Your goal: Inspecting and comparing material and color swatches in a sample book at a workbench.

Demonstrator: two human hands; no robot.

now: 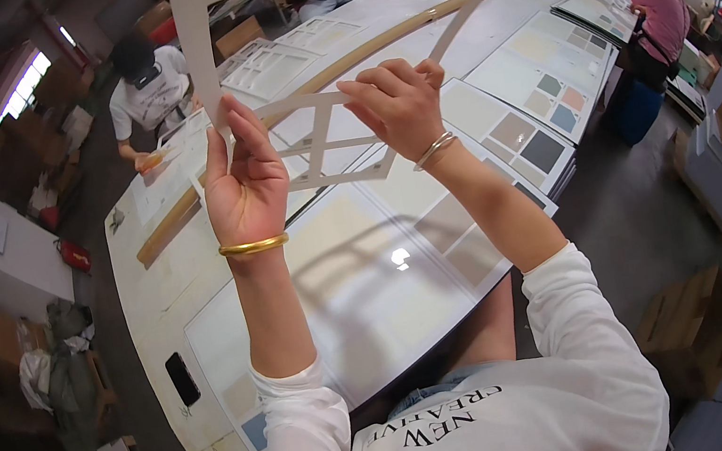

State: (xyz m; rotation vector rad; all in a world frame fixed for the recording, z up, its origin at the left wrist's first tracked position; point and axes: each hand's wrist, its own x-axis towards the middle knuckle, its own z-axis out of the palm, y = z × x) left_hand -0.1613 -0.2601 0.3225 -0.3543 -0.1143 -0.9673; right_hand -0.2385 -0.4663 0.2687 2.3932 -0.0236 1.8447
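A thin white cut-out frame sheet with several window openings is held up, tilted, above the table. My left hand, gold bangle at its wrist, grips the sheet's left strip between thumb and fingers. On the crossbar side, my right hand, with a silver bangle, pinches the sheet with bent fingers; their tips are partly hidden. Below both hands lies a glossy white sample board with pale and grey colour blocks. The sheet's shadow falls across it.
More boards with colour swatches lie to the right. A long brown strip crosses the table, and a phone lies near its left edge. Co-workers are at the far left, far side and right. A blue barrel and cardboard boxes stand on the floor.
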